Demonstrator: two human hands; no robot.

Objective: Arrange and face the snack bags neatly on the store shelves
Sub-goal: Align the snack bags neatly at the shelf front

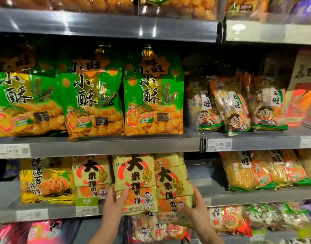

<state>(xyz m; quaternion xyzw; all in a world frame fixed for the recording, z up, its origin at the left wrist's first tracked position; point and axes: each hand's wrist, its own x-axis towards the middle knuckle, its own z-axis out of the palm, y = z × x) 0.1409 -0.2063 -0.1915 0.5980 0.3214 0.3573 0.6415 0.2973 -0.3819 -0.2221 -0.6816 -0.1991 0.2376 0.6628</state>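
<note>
Yellow snack bags [135, 182] | left fingers [124, 193] gripping one | right fingers [198, 196] gripping neighbour

Pretty bright overhead store lighting, with white glare streaks on the top shelf rail [105, 27] and shiny reflections on the green snack bags [154, 92]. Shelf backs above the bags sit in deep shadow. Edges are smeared and bowed by the wide lens, and the bottom left pink packs [19, 233] are basically mush.

Both forearms raised, left grip [114, 199] and right grip [195, 206] clasped.
</note>
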